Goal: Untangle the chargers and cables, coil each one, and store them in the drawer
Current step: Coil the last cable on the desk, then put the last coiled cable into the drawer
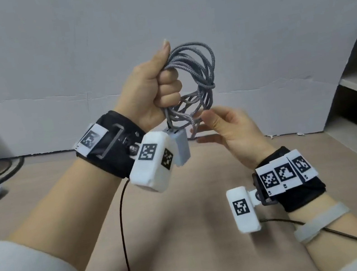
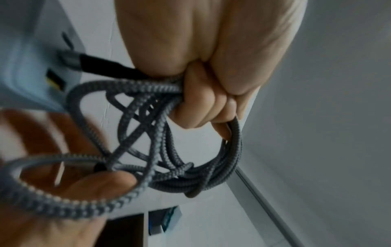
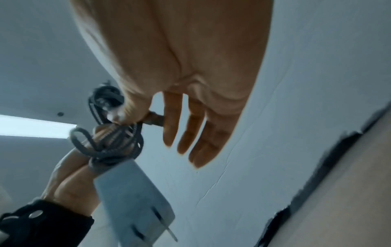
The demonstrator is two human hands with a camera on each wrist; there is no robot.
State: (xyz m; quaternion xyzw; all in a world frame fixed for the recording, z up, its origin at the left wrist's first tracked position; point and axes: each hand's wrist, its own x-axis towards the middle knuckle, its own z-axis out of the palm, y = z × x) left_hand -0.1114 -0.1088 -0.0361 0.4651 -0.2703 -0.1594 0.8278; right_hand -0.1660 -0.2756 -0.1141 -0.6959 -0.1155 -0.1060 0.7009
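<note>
Cable [image 1: 196, 79]: grey, braided, loosely coiled

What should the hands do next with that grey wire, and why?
Probably tuck the loose end through the loops. The left hand grips the grey braided cable in a coil, with the charger block dangling below. The right hand pinches the free plug end beside the coil, so securing it seems the natural next step.

Grey braided cable [image 1: 196, 79] coiled, charger [image 1: 180, 145] dangling below.
</note>
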